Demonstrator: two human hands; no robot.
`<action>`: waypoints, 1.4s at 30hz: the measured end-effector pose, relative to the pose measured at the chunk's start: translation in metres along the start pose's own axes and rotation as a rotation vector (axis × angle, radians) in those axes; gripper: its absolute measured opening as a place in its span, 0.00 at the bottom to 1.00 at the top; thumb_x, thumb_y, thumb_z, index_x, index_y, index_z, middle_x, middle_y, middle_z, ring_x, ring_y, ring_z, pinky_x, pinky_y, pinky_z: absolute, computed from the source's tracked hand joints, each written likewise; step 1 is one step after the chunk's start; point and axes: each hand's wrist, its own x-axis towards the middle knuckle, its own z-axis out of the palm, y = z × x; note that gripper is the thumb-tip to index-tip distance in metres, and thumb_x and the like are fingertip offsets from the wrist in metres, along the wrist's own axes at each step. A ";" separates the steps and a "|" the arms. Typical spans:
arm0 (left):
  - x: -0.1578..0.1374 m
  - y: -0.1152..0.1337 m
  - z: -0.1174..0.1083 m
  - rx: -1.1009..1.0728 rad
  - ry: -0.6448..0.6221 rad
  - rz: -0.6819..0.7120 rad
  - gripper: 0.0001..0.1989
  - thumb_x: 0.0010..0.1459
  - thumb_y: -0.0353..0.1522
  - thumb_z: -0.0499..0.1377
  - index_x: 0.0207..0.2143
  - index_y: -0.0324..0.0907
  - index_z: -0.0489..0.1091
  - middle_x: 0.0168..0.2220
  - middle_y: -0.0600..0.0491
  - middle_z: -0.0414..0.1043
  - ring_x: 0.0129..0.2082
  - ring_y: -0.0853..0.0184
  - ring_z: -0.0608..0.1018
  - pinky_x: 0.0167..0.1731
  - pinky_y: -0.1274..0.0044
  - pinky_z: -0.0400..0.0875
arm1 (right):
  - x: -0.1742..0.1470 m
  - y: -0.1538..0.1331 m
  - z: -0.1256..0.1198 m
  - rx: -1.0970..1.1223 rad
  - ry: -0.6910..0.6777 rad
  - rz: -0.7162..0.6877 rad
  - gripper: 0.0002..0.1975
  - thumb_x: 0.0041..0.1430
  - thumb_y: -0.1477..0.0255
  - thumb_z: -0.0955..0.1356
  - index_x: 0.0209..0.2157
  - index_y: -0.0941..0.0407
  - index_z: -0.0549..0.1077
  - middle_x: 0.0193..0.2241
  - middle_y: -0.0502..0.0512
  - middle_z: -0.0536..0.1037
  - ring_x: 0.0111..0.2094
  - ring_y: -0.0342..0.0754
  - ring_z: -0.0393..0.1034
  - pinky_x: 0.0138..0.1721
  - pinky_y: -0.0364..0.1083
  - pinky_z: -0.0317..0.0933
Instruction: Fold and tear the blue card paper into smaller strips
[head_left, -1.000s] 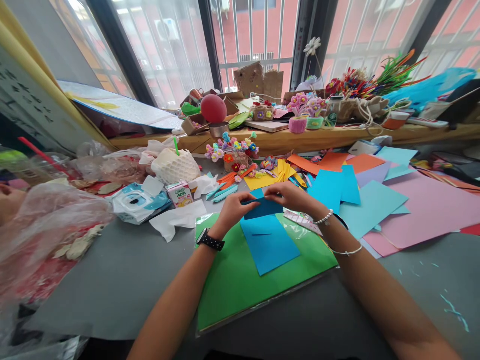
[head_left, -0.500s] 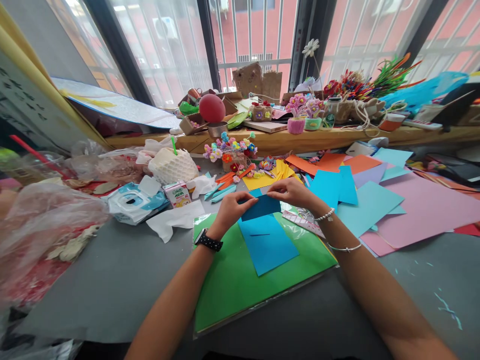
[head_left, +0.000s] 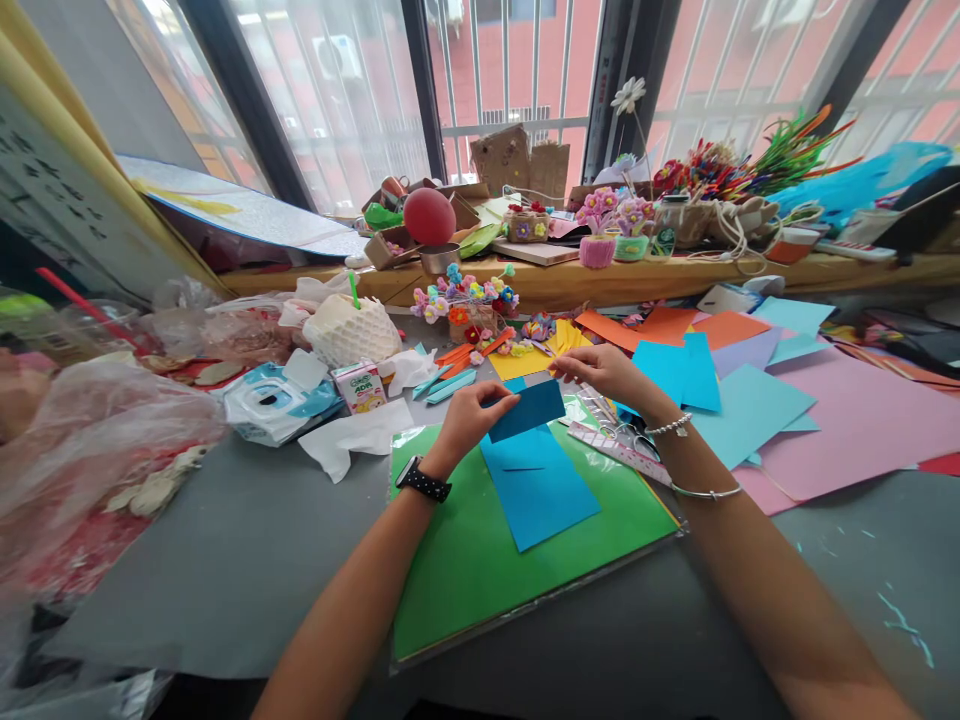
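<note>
My left hand [head_left: 474, 420] pinches the left end of a small dark-blue piece of paper [head_left: 529, 410], held up off the table. At its upper right corner is my right hand [head_left: 596, 372], thumb and fingertips pressed together; whether they touch the paper or hold something tiny cannot be made out. Beneath them a bright blue sheet of paper [head_left: 544, 505] with a short dark slit or line lies on a green sheet in a clear sleeve [head_left: 442, 590]. A patterned ruler [head_left: 619, 452] and scissors [head_left: 634, 435] rest by my right wrist.
Coloured paper, including a pink sheet [head_left: 885, 430] and a teal sheet [head_left: 754, 410], spreads to the right. Wet wipes [head_left: 277, 400], a small carton [head_left: 360, 387] and plastic bags [head_left: 105, 430] are on the left. Behind stand crocheted flowers [head_left: 469, 300] and a crowded windowsill [head_left: 525, 290].
My right hand has shifted slightly up and away from the small blue paper's top edge. The paper has tilted, its right end higher, while my left hand keeps its pinch.
</note>
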 end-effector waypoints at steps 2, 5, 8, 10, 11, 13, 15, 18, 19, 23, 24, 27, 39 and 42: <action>0.000 0.000 0.000 -0.012 -0.002 0.002 0.12 0.46 0.39 0.56 0.21 0.39 0.68 0.21 0.55 0.68 0.22 0.72 0.68 0.23 0.81 0.60 | 0.001 -0.003 0.007 -0.028 -0.073 -0.047 0.14 0.51 0.63 0.63 0.30 0.59 0.73 0.26 0.55 0.75 0.25 0.42 0.66 0.26 0.42 0.58; 0.000 0.000 0.000 -0.036 0.002 0.013 0.10 0.46 0.38 0.57 0.23 0.39 0.69 0.23 0.54 0.70 0.25 0.70 0.70 0.26 0.80 0.63 | 0.002 -0.007 0.016 -0.110 -0.134 -0.098 0.11 0.50 0.66 0.64 0.28 0.59 0.73 0.23 0.53 0.74 0.25 0.41 0.64 0.26 0.41 0.56; 0.000 0.000 0.000 -0.078 -0.015 0.029 0.10 0.45 0.37 0.57 0.26 0.40 0.71 0.26 0.52 0.72 0.27 0.69 0.71 0.28 0.79 0.65 | 0.001 -0.012 0.022 -0.177 -0.141 -0.143 0.09 0.51 0.69 0.64 0.27 0.58 0.73 0.22 0.51 0.73 0.24 0.40 0.63 0.26 0.40 0.56; 0.000 0.000 0.000 -0.089 -0.038 0.022 0.10 0.45 0.37 0.57 0.26 0.40 0.71 0.26 0.52 0.72 0.27 0.69 0.72 0.27 0.79 0.65 | 0.001 -0.016 0.023 -0.204 -0.151 -0.168 0.08 0.51 0.70 0.64 0.27 0.58 0.73 0.22 0.51 0.73 0.23 0.39 0.62 0.26 0.40 0.55; 0.000 -0.001 0.000 -0.082 -0.048 0.015 0.10 0.46 0.37 0.57 0.26 0.39 0.71 0.26 0.53 0.73 0.26 0.70 0.72 0.27 0.80 0.65 | 0.001 -0.017 0.023 -0.218 -0.153 -0.178 0.08 0.51 0.70 0.64 0.27 0.58 0.74 0.22 0.51 0.73 0.23 0.39 0.62 0.25 0.40 0.55; 0.000 -0.001 -0.001 -0.056 -0.062 0.010 0.10 0.46 0.37 0.57 0.25 0.39 0.71 0.25 0.53 0.73 0.25 0.70 0.71 0.26 0.80 0.64 | 0.000 -0.018 0.019 -0.250 -0.150 -0.189 0.09 0.51 0.70 0.64 0.26 0.58 0.74 0.21 0.51 0.73 0.22 0.39 0.62 0.25 0.40 0.54; 0.000 0.000 -0.002 -0.042 -0.068 0.014 0.10 0.46 0.38 0.57 0.25 0.39 0.71 0.25 0.53 0.73 0.25 0.70 0.71 0.25 0.80 0.64 | 0.000 -0.018 0.013 -0.284 -0.139 -0.185 0.09 0.51 0.69 0.64 0.25 0.58 0.74 0.21 0.51 0.74 0.22 0.39 0.62 0.25 0.40 0.54; 0.000 0.001 -0.004 -0.077 -0.059 0.000 0.10 0.45 0.37 0.58 0.24 0.39 0.71 0.23 0.53 0.72 0.23 0.71 0.71 0.24 0.81 0.65 | -0.002 -0.014 0.001 -0.290 -0.115 -0.154 0.10 0.50 0.67 0.64 0.25 0.57 0.75 0.23 0.53 0.75 0.24 0.41 0.65 0.26 0.42 0.55; 0.000 0.002 -0.004 -0.101 -0.055 -0.011 0.10 0.45 0.37 0.58 0.24 0.39 0.71 0.23 0.53 0.72 0.22 0.72 0.71 0.24 0.81 0.65 | -0.003 -0.013 -0.003 -0.281 -0.108 -0.142 0.10 0.50 0.67 0.64 0.25 0.57 0.75 0.24 0.53 0.76 0.25 0.42 0.65 0.27 0.42 0.55; 0.000 0.002 -0.003 -0.232 -0.055 -0.061 0.09 0.44 0.36 0.59 0.24 0.38 0.70 0.22 0.53 0.72 0.23 0.70 0.73 0.26 0.79 0.69 | -0.007 -0.006 -0.016 -0.230 -0.059 -0.088 0.11 0.49 0.66 0.64 0.25 0.56 0.75 0.24 0.53 0.76 0.25 0.43 0.66 0.27 0.43 0.57; 0.000 0.001 -0.003 -0.259 -0.056 -0.071 0.09 0.44 0.36 0.59 0.25 0.38 0.70 0.22 0.52 0.72 0.23 0.70 0.74 0.26 0.78 0.69 | -0.008 -0.005 -0.019 -0.222 -0.045 -0.077 0.10 0.49 0.66 0.64 0.24 0.55 0.75 0.24 0.53 0.76 0.25 0.43 0.66 0.27 0.43 0.57; 0.001 -0.002 -0.004 -0.277 -0.008 -0.071 0.09 0.45 0.35 0.58 0.25 0.38 0.70 0.22 0.51 0.72 0.24 0.69 0.75 0.28 0.77 0.70 | -0.012 0.000 -0.030 -0.202 0.006 -0.038 0.10 0.48 0.66 0.65 0.23 0.56 0.75 0.24 0.53 0.76 0.25 0.43 0.66 0.26 0.44 0.57; 0.001 -0.004 0.000 -0.008 -0.106 0.087 0.10 0.47 0.37 0.57 0.27 0.39 0.72 0.26 0.52 0.73 0.25 0.70 0.72 0.24 0.80 0.64 | 0.000 -0.020 0.011 -0.362 -0.185 -0.191 0.09 0.51 0.70 0.64 0.27 0.57 0.74 0.22 0.52 0.74 0.22 0.40 0.63 0.24 0.42 0.53; 0.001 -0.005 0.000 0.085 -0.079 0.080 0.10 0.48 0.37 0.56 0.25 0.39 0.71 0.23 0.54 0.72 0.23 0.71 0.70 0.24 0.80 0.61 | -0.002 -0.019 0.012 -0.485 -0.272 -0.089 0.08 0.49 0.69 0.65 0.26 0.57 0.74 0.22 0.53 0.74 0.23 0.41 0.63 0.24 0.42 0.52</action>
